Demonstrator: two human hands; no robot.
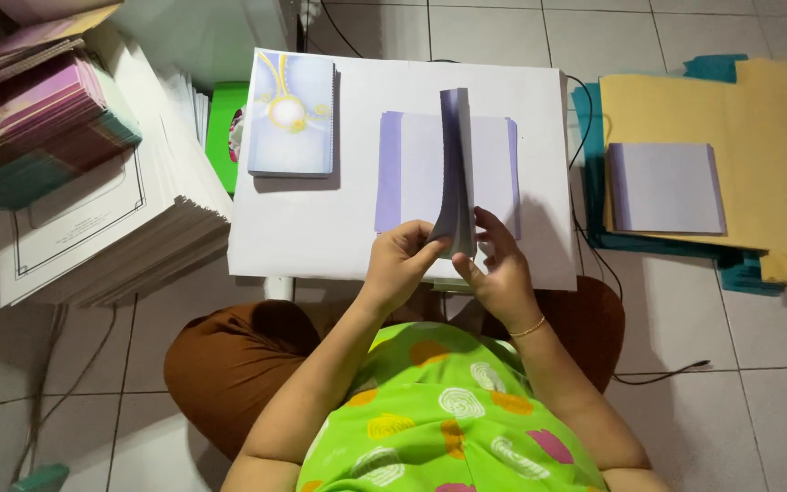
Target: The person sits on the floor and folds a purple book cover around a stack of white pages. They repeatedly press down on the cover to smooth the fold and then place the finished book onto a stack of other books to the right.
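My left hand and my right hand both pinch the near end of a thin bundle of folded lavender sheets, held upright on its edge. It stands over a flat stack of lavender sheets on a white board that serves as a low table. A finished booklet stack with a pale blue cover and a yellow swirl lies at the board's far left. A thin gold bracelet sits on my right wrist.
Tall stacks of white printed sheets and coloured booklets stand at the left. At the right, a lavender stack rests on tan and teal paper. A black cable crosses the tiled floor. A green box stands beside the board.
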